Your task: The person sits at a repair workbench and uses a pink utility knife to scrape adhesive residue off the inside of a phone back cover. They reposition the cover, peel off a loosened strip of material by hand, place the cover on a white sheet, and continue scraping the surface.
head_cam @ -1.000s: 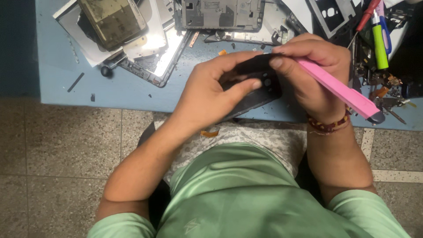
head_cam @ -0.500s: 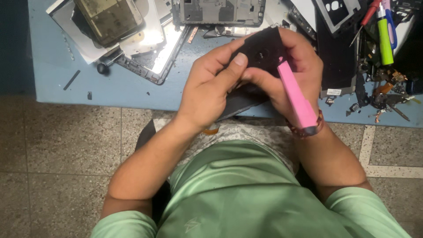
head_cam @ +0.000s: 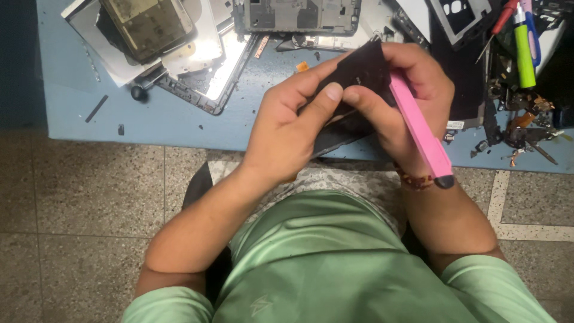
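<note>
Right now we hold a flat black phone part up over the near edge of the blue worktable, with both hands closed around it. Our left hand wraps it from the left side, fingers curled along its upper edge and the thumb pressed flat on its face. Our right hand grips the same part from the right, its thumb tip meeting the left thumb on the dark surface, so the two hands sit pressed close together. That right hand also pinches a pink tool, which slants down and to the right across the wrist and ends in a dark tip just past a beaded bracelet. We cannot tell whether the tool's other end touches the black part, since our fingers hide it. A second dark flat piece shows under our hands, at the table's edge. Further back on the table lie a stripped phone frame and a pile of opened screens and back covers on the left. To the right sit a green pen-like tool, a red-handled screwdriver and a clutter of small parts. Below the table we see our green shirt and the speckled floor tiles.
</note>
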Motion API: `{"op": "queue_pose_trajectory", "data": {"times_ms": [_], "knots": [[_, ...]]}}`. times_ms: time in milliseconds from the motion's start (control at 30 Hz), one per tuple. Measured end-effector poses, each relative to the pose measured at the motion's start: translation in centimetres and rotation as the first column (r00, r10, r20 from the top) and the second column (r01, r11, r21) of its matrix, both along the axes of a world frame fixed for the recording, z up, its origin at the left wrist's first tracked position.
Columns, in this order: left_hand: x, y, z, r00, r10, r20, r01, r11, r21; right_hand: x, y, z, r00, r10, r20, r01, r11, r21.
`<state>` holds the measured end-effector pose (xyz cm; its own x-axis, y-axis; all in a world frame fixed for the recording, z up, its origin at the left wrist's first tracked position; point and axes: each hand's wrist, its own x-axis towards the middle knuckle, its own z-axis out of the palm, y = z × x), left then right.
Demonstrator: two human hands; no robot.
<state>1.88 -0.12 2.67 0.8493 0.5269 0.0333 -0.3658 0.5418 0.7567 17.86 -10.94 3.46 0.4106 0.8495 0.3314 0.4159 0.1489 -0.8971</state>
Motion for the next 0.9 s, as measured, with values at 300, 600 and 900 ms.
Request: {"op": "queue_pose_trajectory", "data": {"times_ms": [300,600,900], "knots": [[0.5,-0.1,-0.5,0.973,0.137,-0.185,-0.120,0.987,0.103,0.7,-0.7,-0.9,0.999,-0.021,-0.039,0.020,1.000,-0.019],[0.4,-0.4,-0.5,0.950,0.187,-0.251,-0.113,0.953,0.281,0.7,-1.0,0.4,1.000,0.007,-0.029,-0.009,0.997,-0.076],[-0.2,0.0,0.1,0.971,0.090,-0.220,-0.008,0.937,0.349,1.2,-1.1,-0.3,0.990,0.048,-0.130,-0.054,0.998,-0.040]]}}
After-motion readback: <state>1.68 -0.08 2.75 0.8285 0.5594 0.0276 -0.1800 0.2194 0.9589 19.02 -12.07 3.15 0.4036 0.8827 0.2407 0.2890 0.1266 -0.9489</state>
